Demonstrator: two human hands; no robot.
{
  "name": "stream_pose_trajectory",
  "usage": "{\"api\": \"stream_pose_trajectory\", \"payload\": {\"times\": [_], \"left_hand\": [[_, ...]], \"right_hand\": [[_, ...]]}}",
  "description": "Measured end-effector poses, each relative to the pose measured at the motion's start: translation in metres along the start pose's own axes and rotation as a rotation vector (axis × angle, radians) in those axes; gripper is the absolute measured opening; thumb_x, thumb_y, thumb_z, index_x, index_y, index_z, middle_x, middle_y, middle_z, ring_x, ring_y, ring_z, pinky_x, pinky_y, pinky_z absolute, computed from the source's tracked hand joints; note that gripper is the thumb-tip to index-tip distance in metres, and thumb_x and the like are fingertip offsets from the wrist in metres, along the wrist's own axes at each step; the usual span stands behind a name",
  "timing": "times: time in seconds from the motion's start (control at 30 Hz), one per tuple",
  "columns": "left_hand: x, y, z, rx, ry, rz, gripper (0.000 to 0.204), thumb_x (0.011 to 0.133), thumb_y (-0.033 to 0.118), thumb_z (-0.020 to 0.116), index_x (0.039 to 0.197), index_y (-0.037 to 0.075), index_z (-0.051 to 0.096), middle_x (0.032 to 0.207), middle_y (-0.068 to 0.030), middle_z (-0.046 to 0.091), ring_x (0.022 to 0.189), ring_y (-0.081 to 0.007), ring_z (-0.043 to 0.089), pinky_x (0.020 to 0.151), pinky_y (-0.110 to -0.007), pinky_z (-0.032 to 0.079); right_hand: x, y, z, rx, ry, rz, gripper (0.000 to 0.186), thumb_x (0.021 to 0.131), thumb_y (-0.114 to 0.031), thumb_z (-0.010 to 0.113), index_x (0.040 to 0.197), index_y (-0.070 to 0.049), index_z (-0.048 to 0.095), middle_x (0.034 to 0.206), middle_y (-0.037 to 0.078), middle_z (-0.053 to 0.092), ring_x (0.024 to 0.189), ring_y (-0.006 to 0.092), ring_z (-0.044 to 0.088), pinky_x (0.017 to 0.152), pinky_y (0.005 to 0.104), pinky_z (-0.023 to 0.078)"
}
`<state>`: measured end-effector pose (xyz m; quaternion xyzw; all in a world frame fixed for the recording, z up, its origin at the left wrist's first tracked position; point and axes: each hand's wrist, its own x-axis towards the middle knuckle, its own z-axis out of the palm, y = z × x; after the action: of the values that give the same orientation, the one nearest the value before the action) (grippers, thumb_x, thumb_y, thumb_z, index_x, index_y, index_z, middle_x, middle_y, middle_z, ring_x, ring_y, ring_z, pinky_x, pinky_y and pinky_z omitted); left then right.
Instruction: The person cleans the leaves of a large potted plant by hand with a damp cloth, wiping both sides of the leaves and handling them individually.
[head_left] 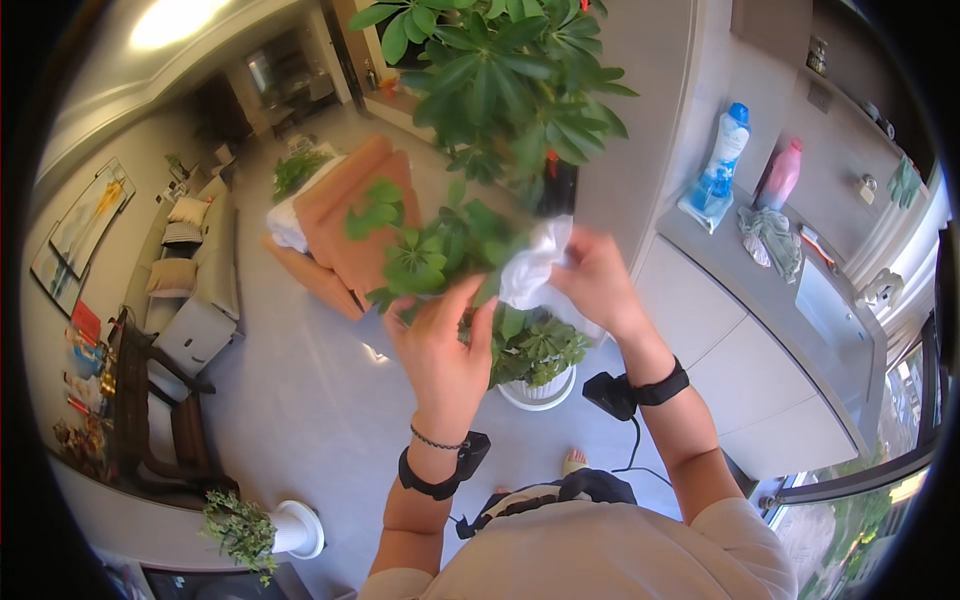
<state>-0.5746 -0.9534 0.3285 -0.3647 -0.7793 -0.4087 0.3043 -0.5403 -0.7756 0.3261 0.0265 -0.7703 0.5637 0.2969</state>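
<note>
The plant [455, 235] rises from the floor [320, 420] in front of the person, its broad green leaves fanning up past both hands. The left hand [445, 335] is at the lower leaves, fingers bent and thumb standing apart from them; whether it pinches a leaf I cannot tell. The right hand [598, 283] pinches a crumpled white cloth [535, 268] between thumb and fingers, up among the leaves and just to the right of the left hand. Below the hands, a white pot [530, 389] with low foliage sits on the floor, left of the desk [740, 268]. At the desk's far left corner stands a blue bottle [724, 150], with a blue-and-white pouch [707, 206] at its foot. A pink bottle [783, 175] is near the back edge, and a rumpled grey cloth [772, 240] lies between it and the front edge. A basin [835, 312] is set into the desk toward its near end. Beyond the left hand is an orange chair [350, 205]; a pale sofa [212, 265] runs along the wall at left.
</note>
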Motion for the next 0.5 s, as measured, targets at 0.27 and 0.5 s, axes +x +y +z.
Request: {"api": "stream_pose_trajectory", "payload": {"times": [0.27, 0.5], "left_hand": [[-0.003, -0.005, 0.001, 0.015, 0.024, 0.002, 0.014, 0.074, 0.011, 0.064, 0.087, 0.009, 0.061, 0.071, 0.0006, 0.061, 0.065, -0.0110, 0.056, 0.084, -0.032, 0.028], [-0.001, -0.004, 0.000, -0.002, 0.026, -0.010, 0.013, 0.074, 0.010, 0.064, 0.086, 0.009, 0.060, 0.070, 0.0009, 0.061, 0.064, -0.0113, 0.055, 0.084, -0.032, 0.028]], "right_hand": [[-0.018, -0.008, -0.019, 0.185, -0.108, 0.103, 0.016, 0.079, 0.007, 0.050, 0.092, 0.003, 0.058, 0.080, 0.001, 0.060, 0.076, 0.0050, 0.053, 0.067, 0.0217, 0.044], [-0.006, -0.023, -0.036, 0.176, -0.045, -0.026, 0.026, 0.074, 0.003, 0.059, 0.100, 0.001, 0.057, 0.090, 0.003, 0.060, 0.085, 0.0091, 0.055, 0.078, 0.0242, 0.043]]}}
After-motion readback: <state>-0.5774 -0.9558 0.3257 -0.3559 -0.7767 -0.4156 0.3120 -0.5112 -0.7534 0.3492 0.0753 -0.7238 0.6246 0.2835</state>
